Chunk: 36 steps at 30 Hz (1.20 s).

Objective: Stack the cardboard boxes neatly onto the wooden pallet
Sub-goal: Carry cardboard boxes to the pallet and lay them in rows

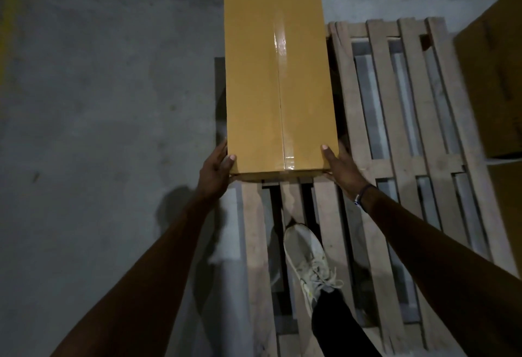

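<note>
Cardboard box (pixel 278 74), long and taped along its top, lies over the left part of the wooden pallet (pixel 395 136), its near end between both hands. Left hand (pixel 216 165) grips the near left corner, thumb on top; right hand (pixel 343 165) grips the near right corner likewise. A white shoe (pixel 306 257) stands on the near slats.

a long taped cardboard box (pixel 278 76) sits at the left edge of the wooden pallet (pixel 395 136); the left hand (pixel 216 165) and right hand (pixel 343 167) grip its near corners, thumbs on top; a white sneaker (pixel 306 260) stands on the slats; more boxes (pixel 497 88) sit at right
</note>
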Available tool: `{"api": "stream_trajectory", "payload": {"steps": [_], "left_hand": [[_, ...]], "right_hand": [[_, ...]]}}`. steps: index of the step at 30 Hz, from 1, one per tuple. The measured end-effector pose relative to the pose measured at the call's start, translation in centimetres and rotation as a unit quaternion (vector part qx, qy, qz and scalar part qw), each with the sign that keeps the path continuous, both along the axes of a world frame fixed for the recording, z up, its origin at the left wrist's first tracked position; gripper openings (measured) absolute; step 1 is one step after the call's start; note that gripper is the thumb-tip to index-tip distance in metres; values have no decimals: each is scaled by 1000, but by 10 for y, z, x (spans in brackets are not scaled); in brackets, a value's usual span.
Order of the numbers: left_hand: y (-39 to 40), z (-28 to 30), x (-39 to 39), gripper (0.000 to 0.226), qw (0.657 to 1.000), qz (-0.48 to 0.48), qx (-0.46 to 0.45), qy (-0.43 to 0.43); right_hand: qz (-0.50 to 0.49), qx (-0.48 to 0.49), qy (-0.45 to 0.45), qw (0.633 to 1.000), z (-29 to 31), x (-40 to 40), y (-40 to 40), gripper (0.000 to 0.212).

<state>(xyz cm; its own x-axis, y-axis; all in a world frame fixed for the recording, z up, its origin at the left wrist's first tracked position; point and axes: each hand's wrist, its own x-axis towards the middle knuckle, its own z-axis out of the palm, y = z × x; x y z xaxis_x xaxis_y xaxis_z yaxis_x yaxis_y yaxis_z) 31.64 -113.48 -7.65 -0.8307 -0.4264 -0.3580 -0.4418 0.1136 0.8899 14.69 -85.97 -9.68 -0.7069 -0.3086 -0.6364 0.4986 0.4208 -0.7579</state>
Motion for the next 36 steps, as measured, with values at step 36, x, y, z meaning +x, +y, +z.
{"api": "stream_trajectory", "payload": {"steps": [36], "left_hand": [[55, 381, 117, 38, 980, 73, -177, 60]], "right_hand": [[7, 49, 236, 970, 376, 128, 86, 65]]}}
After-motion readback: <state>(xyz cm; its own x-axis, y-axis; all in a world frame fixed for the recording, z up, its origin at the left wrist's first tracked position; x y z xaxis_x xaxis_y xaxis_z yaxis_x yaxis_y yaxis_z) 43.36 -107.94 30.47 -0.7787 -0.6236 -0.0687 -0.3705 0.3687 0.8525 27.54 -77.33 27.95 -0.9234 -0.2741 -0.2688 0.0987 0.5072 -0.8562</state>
